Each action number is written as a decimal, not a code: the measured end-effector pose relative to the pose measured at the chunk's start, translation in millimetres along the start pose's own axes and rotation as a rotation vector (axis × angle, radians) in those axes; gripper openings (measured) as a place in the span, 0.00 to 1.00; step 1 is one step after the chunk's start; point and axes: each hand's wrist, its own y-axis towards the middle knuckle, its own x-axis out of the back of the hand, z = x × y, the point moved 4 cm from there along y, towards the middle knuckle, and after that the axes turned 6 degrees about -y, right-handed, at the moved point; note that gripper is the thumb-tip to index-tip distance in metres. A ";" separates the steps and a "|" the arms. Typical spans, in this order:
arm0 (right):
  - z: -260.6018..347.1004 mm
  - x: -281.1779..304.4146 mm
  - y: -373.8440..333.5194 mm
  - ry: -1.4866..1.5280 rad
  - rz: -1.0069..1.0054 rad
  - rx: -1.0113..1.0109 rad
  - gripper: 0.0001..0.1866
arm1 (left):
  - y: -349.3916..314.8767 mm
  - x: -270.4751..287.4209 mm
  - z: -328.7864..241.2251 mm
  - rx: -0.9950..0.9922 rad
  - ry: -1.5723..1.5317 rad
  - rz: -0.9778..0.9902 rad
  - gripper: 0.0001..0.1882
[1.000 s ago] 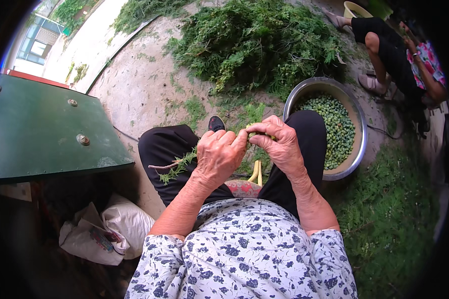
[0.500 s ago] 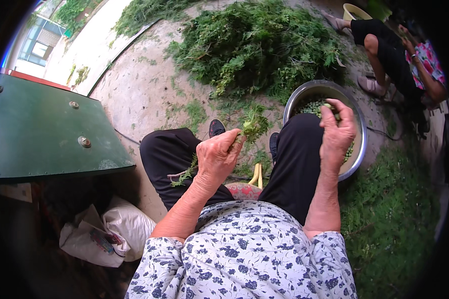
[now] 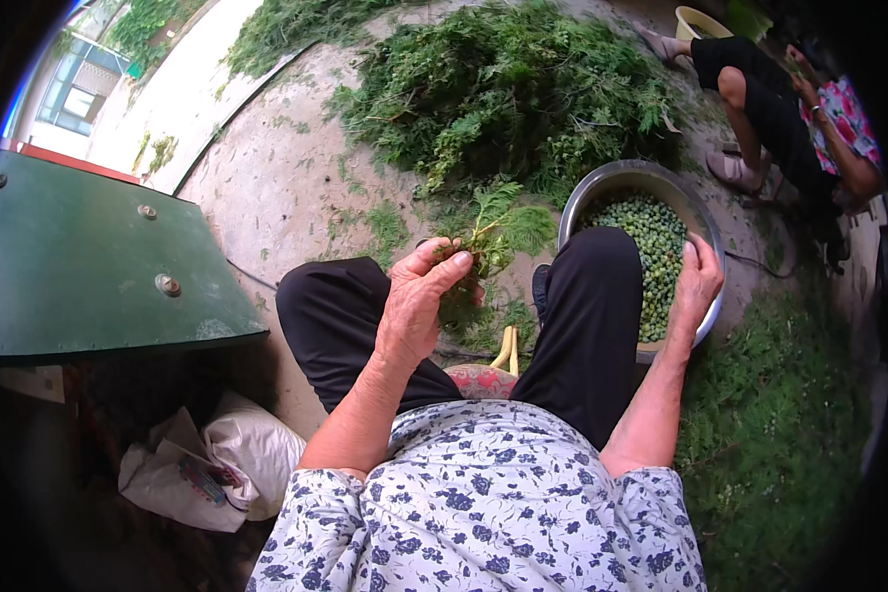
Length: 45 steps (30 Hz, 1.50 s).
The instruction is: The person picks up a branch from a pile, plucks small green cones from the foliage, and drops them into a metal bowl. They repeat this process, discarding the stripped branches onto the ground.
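My left hand point(image 3: 417, 296) is closed around a green conifer sprig point(image 3: 498, 225), whose feathery leaves stick out past the fingertips above my lap. Over the right side of a metal basin point(image 3: 594, 178), my right hand point(image 3: 699, 281) has its fingers drawn together, pointing down into it. Whether anything is between those fingers is hidden. Small round green cones point(image 3: 643, 232) fill much of the basin. My right knee point(image 3: 602, 257) covers part of its left side.
A big heap of cut branches point(image 3: 513, 94) lies ahead. More greenery point(image 3: 770, 434) spreads at right. A green metal panel point(image 3: 99, 257) stands left, above a white sack point(image 3: 252, 449). Another person point(image 3: 770, 94) sits at the upper right, beside a yellow tub point(image 3: 699, 22).
My right hand has moved down and to the right, to the basin; the green cones seen in its fingers no longer show. My left hand has turned, and the sprig's leaves spread wider.
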 end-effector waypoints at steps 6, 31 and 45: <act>142.2 8.0 -45.9 0.722 0.729 0.305 0.09 | 0.5 -6.9 2.9 0.098 -0.196 -0.004 0.05; 171.2 -41.1 -115.9 1.368 0.817 -0.370 0.07 | 8.0 0.6 26.2 -0.230 0.132 0.030 0.15; 183.3 -21.1 -105.3 0.985 0.548 0.163 0.08 | 25.8 6.6 18.4 0.149 -0.103 0.046 0.06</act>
